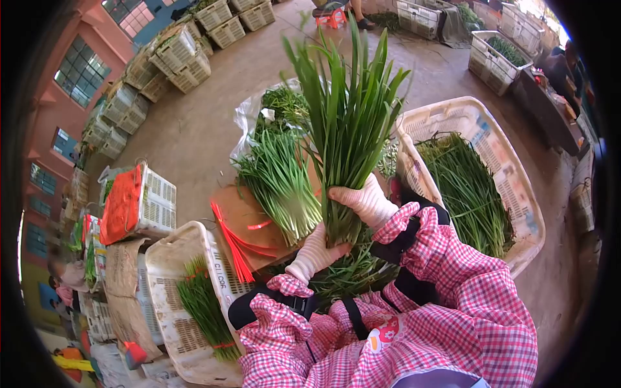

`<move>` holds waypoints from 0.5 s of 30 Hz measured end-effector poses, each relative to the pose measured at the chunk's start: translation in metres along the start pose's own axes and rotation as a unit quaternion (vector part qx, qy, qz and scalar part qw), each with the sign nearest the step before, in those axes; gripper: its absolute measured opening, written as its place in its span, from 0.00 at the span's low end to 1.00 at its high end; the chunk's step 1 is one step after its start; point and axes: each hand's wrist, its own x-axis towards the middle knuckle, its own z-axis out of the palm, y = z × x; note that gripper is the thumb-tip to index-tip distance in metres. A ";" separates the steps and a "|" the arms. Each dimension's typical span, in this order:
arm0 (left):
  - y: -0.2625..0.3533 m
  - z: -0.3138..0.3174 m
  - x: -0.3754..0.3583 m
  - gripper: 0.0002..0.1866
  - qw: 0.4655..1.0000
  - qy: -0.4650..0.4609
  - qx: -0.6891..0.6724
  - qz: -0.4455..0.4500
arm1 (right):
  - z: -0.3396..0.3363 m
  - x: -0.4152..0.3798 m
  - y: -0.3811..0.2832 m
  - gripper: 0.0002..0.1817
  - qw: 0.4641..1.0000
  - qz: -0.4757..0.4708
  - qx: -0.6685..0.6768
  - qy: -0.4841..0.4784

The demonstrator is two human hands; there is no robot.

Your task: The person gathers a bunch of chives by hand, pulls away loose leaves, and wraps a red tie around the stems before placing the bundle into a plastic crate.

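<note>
A large bunch of garlic chives stands nearly upright in front of me, leaf tips up. My right hand, in a pale glove, is wrapped around its lower part. My gloved left hand grips the bottom end of the same bunch, its fingers partly hidden. Beside it, a pile of trimmed chives with pale stems lies on a brown board. Red ties lie on the board's left side. Loose chives are below my hands, near my lap.
On the right a white crate holds loose chives. Another crate at left holds tied bunches. A clear plastic bag with greens lies beyond the board. Stacked crates line the left wall; a red stool stands far ahead.
</note>
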 end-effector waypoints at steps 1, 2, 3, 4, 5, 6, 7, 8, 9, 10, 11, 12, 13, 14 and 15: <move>0.002 -0.006 0.005 0.29 0.997 0.068 0.022 0.035 | 0.000 0.008 -0.001 0.21 1.000 -0.003 0.002 0.000; 0.006 -0.009 0.011 0.32 0.994 0.086 -0.065 0.029 | -0.001 0.015 -0.002 0.22 1.000 -0.018 -0.025 0.000; 0.007 -0.015 0.018 0.32 0.994 0.086 -0.064 0.029 | -0.002 0.022 -0.002 0.23 0.998 -0.033 -0.051 0.000; 0.005 -0.022 0.026 0.34 0.986 0.136 0.048 0.083 | -0.002 0.028 0.003 0.25 0.999 -0.039 -0.026 0.017; 0.002 -0.029 0.035 0.36 0.960 0.185 0.159 0.135 | -0.003 0.033 0.005 0.25 0.999 -0.039 -0.026 0.016; -0.003 -0.028 0.045 0.36 0.942 0.213 0.203 0.160 | -0.005 0.037 0.008 0.25 0.995 -0.078 -0.049 0.032; 0.002 -0.024 0.052 0.36 0.942 0.218 0.203 0.156 | -0.007 0.042 0.012 0.25 0.990 -0.116 -0.070 0.047; 0.014 -0.018 0.057 0.34 0.935 0.244 0.214 0.143 | -0.016 0.048 0.019 0.26 0.989 -0.088 -0.109 0.051; 0.017 -0.011 0.063 0.32 0.927 0.271 0.225 0.128 | -0.030 0.053 0.029 0.27 0.970 -0.072 -0.227 0.053; -0.004 -0.006 0.076 0.33 0.920 0.287 0.227 0.144 | -0.045 0.057 0.041 0.31 0.969 -0.025 -0.244 0.027; -0.003 0.000 0.083 0.34 0.942 0.270 0.160 0.117 | -0.055 0.061 0.051 0.34 0.965 0.023 -0.261 0.001; -0.017 0.006 0.094 0.37 0.943 0.272 0.150 0.115 | -0.060 0.060 0.061 0.33 0.976 0.042 -0.210 0.034; -0.031 0.011 0.103 0.40 0.945 0.274 0.138 0.115 | -0.064 0.057 0.070 0.32 0.983 0.060 -0.159 0.070; -0.036 0.018 0.108 0.40 0.953 0.265 0.094 0.111 | -0.071 0.057 0.085 0.30 0.988 0.047 -0.129 0.068; -0.040 0.024 0.113 0.41 0.959 0.255 0.050 0.109 | -0.079 0.050 0.092 0.28 0.978 0.118 -0.134 0.105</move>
